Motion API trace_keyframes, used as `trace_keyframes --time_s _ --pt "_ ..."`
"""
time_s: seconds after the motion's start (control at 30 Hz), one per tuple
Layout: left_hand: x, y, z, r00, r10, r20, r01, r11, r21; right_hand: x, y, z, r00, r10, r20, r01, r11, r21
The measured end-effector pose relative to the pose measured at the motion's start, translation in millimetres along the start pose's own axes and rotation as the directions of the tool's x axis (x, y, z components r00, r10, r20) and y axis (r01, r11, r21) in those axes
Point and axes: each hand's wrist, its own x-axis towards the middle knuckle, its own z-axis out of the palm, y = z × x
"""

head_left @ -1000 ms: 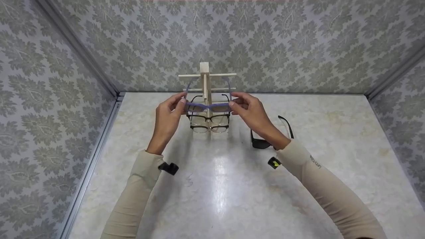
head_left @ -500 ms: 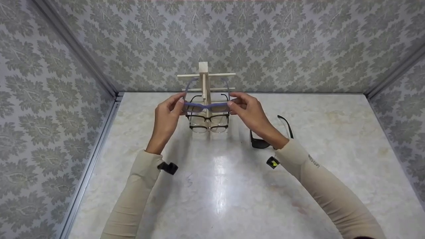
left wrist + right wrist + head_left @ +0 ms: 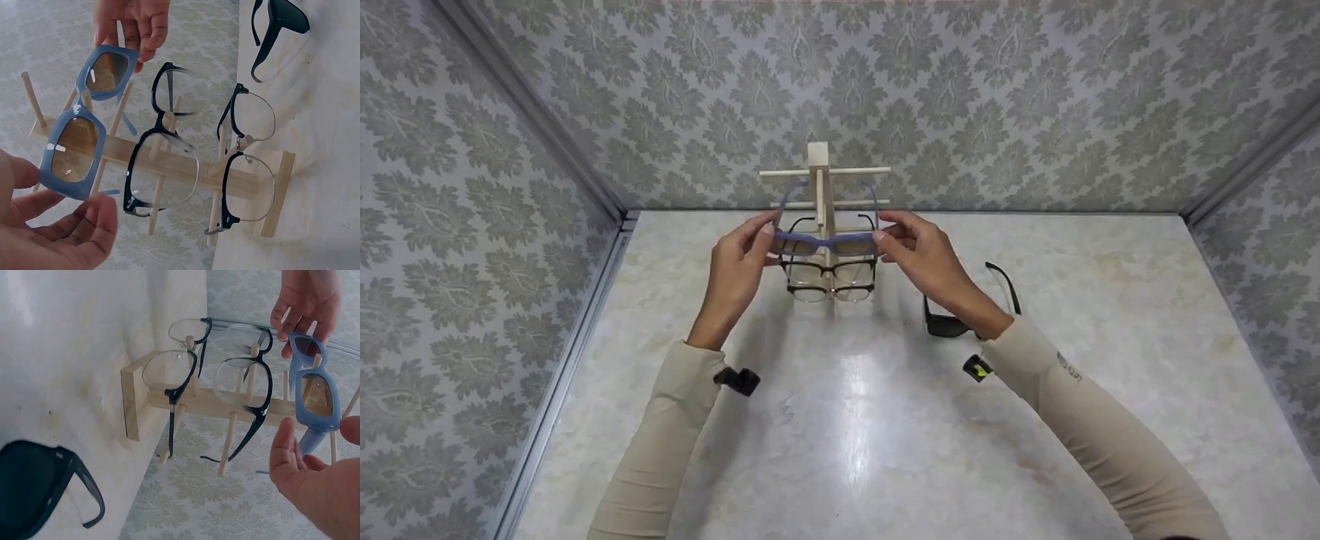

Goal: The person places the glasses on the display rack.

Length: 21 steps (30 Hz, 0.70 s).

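Note:
Blue-framed sunglasses (image 3: 825, 242) with brown lenses are at the upper part of a wooden glasses stand (image 3: 819, 154), their bridge at the peg's end. My left hand (image 3: 734, 274) pinches one end of the frame between thumb and fingers. At the other end my right hand (image 3: 931, 259) holds the frame the same way, its thumb (image 3: 351, 430) at the front edge. The sunglasses' arms point back toward the stand's cross rods. Below hang black-rimmed glasses (image 3: 135, 163) with clear lenses, and lower down half-rim glasses (image 3: 227, 191) rest on another peg.
Black sunglasses (image 3: 947, 325) lie on the marbled table (image 3: 855, 420), under and beside my right wrist. A patterned wall (image 3: 855, 90) rises close behind the stand. Patterned side panels with metal edge rails (image 3: 562, 390) bound the left and right.

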Motion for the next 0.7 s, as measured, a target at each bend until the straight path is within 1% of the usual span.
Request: trace_keyframes --time_s 0.1,0.27,0.37,0.47,0.63,0.7 --pt "-5.1 -3.1 -4.1 1.0 0.022 0.001 -0.022 1.0 0.021 -4.2 1 -4 1.0 0.001 0.008 -0.001 0.999 -0.043" --pt "-17.4 -7.2 -12.0 0.998 0.032 -0.057 -0.031 0.999 0.024 -14.7 5 -12 1.0 -0.005 0.001 0.005 0.998 -0.062" --pt "-25.6 -7.2 -14.7 0.996 0.041 -0.083 -0.039 0.999 0.029 -21.1 9 -17 1.0 -0.016 -0.013 0.015 0.998 -0.067" --pt "-34.8 -5.3 -13.9 0.994 0.071 -0.085 -0.068 0.997 0.034 -28.6 13 -23 0.999 -0.019 -0.034 0.017 0.997 -0.07" --pt "-50.9 -2.5 -7.9 0.99 0.122 -0.069 -0.119 0.992 0.043 -41.4 19 -31 0.997 -0.021 -0.072 0.017 0.998 -0.058" --pt "-57.1 -2.6 -5.8 0.99 0.13 -0.062 -0.127 0.991 0.043 -46.2 22 -34 0.996 -0.025 -0.089 0.02 0.998 -0.062"
